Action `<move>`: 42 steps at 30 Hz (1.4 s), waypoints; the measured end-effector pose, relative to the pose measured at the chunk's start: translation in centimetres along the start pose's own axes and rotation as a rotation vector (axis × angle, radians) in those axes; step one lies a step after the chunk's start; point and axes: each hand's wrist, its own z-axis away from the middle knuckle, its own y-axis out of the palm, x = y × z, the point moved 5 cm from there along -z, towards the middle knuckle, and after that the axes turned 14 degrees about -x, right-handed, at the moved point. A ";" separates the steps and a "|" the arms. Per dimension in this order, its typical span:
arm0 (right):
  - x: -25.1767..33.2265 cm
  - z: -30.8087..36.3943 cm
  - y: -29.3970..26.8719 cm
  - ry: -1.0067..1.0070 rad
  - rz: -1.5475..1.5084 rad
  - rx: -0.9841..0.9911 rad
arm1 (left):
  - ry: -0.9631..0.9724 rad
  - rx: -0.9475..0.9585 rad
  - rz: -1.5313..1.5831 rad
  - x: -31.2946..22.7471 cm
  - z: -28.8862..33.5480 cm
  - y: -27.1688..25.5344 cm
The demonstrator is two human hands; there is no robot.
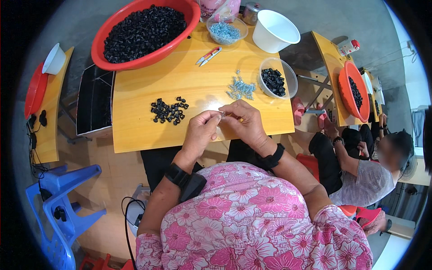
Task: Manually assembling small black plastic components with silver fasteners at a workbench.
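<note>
Over the table's near edge, my left hand (201,132) and my right hand (246,122) meet with fingertips pinched. Between them shows a tiny silvery piece (222,114), too small to make out fully. Left of my hands lies a loose pile of small black plastic parts (169,110). Just beyond my right hand is a scattered pile of small silvery-blue pieces that look like springs (240,88). A clear round tub (291,80) at the right edge holds more black parts. Both wrists wear black bands.
A large red basin (191,27) of black parts stands at the back left of the wooden table (135,130). Thread snips (209,56), a clear bowl (242,36) of silvery-blue pieces and a white bucket (274,33) are nearby. A co-worker (360,175) sits at right; a blue stool (67,198) stands left.
</note>
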 end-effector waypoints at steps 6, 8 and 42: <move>-0.4 0.0 -0.1 0.126 -0.114 0.017 | -0.002 0.037 0.015 0.0 0.0 0.1; -0.4 -0.1 -0.1 0.134 -0.134 0.025 | -0.001 0.032 0.008 -0.2 0.0 0.1; -2.6 -1.2 -2.3 0.098 0.192 -0.051 | -0.045 0.023 0.000 -0.3 0.2 0.1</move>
